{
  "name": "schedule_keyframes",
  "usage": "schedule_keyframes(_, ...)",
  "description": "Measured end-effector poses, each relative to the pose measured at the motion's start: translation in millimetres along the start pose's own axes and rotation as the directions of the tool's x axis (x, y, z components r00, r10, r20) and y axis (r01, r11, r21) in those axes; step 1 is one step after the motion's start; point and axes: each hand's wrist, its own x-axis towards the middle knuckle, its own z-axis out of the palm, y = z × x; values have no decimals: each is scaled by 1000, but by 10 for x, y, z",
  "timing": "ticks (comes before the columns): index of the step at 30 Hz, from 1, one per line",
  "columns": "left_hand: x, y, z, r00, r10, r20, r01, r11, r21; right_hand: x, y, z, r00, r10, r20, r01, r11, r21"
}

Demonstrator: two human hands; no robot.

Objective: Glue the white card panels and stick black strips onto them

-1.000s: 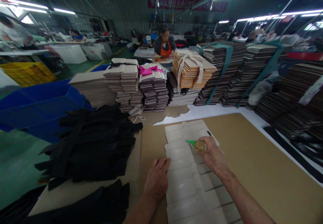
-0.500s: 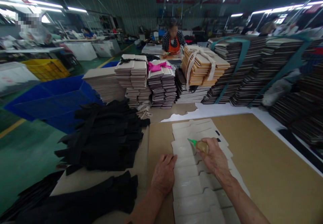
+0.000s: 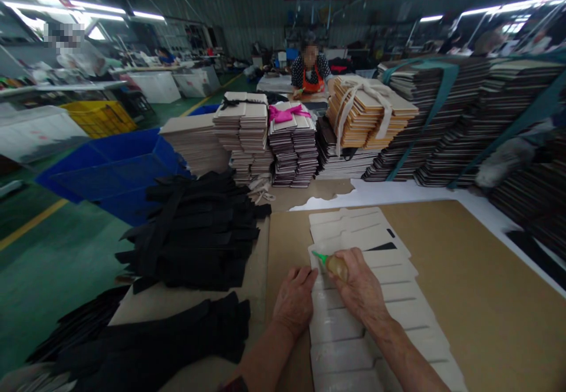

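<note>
My right hand point(image 3: 360, 289) is closed around a small glue bottle point(image 3: 338, 267) with amber contents. The bottle's green nozzle points left and its tip is over the upper left part of the pale pieces point(image 3: 336, 315). These flat cream pieces overlap one another in a long row running toward me. My left hand point(image 3: 295, 297) rests at the row's left edge, fingertips touching it; the fingers lie close together, and whether they pinch an edge is hidden. Near the top of the row, small dark patches point(image 3: 384, 246) show between pieces.
A brown board point(image 3: 481, 274) lies under the row. Black strips point(image 3: 190, 244) are heaped at the left, beside a blue crate point(image 3: 110, 162). Tied stacks of panels point(image 3: 292, 150) line the table's far side, with taller dark stacks point(image 3: 415, 127) at right. A co-worker point(image 3: 311, 71) is beyond them.
My right hand has carried the glue bottle left and slightly nearer, toward the row's left edge. My left hand stays at that edge. The whole view has shifted a little.
</note>
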Motion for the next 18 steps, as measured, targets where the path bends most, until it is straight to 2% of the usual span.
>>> schedule_keyframes(4, -12, -10, 14, 1000, -3, 11, 3, 1000, -10, 14, 132, -31, 997, 59, -58, -59, 998, 4)
schedule_keyframes(9, -17, -1, -5, 1000, -21, 15, 22, 999, -27, 61, 434, -201, 969, 172, -178, -198, 971, -137)
schedule_keyframes(12, -9, 7, -20, 999, -28, 16, 29, 999, -29, 47, 375, -203, 972, 165, -166, -191, 969, -155)
schedule_keyframes(16, 0, 13, -38, 999, -34, 23, 35, 999, -18, 12, 174, -114, 995, 78, -57, -81, 996, -39)
schedule_keyframes(18, -1, 17, -46, 999, -37, 28, 38, 999, -13, 9, 172, -100, 996, 75, -56, -75, 997, 5)
